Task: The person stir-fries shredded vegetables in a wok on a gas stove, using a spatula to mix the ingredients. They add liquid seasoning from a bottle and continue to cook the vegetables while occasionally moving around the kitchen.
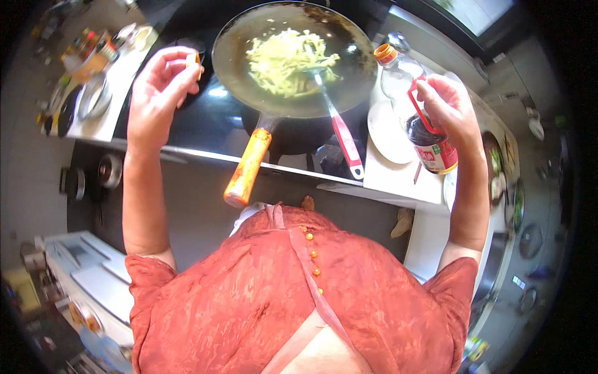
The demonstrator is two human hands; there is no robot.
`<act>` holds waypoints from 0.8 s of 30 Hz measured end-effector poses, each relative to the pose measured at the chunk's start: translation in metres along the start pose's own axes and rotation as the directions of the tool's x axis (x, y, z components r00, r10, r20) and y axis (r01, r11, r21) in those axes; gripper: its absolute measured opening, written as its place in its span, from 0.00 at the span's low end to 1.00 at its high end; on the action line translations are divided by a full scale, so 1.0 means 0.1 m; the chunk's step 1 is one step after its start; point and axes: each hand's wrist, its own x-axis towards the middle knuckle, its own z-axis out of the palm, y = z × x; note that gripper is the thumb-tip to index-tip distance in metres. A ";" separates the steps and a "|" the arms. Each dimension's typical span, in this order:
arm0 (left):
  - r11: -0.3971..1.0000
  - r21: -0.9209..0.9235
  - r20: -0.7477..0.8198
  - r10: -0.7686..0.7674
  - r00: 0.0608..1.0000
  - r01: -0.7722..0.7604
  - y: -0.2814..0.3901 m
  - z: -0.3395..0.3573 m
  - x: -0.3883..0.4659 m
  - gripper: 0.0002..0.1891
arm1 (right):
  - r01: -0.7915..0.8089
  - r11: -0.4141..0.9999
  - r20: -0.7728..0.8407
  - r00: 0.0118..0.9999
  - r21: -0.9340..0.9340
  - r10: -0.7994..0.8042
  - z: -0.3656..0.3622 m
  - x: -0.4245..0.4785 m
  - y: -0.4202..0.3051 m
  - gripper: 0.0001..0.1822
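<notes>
My left hand, raised beside the wok, pinches a small orange-yellow cap between thumb and fingers. With my right hand I grip the red handle of a large clear plastic bottle, which bears a label and has dark liquid low inside. Its orange neck points toward the wok's right rim. Between my hands sits a wok with a wooden handle, holding a heap of pale green shredded vegetable. A spatula with a red-and-white handle rests in it, its blade among the shreds.
A white plate lies on the right counter under the bottle. The black cooktop carries the wok. On the left counter stand a metal bowl and a box of several condiment bottles. Vegetables sit farther right.
</notes>
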 end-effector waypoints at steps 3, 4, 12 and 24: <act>0.996 0.009 -0.144 -0.089 0.986 0.092 -0.12 0.02 -0.49 0.14 | 0.140 0.962 0.106 0.987 -0.234 -0.117 0.00 0.52 0.10 0.18; 0.994 -0.024 -0.197 -0.113 0.974 0.111 -0.16 0.04 -0.62 0.13 | 0.229 0.932 0.150 0.970 -0.282 -0.193 0.04 0.67 0.14 0.20; 0.982 -0.112 -0.464 -0.189 0.866 0.154 -0.30 0.13 -1.29 0.15 | 0.396 0.812 0.379 0.895 -0.427 -0.237 0.39 1.43 0.06 0.27; 0.968 -0.171 -0.482 -0.242 0.842 0.181 -0.50 0.07 -1.30 0.15 | 0.041 0.999 0.184 0.982 0.007 -0.041 0.02 1.53 0.34 0.22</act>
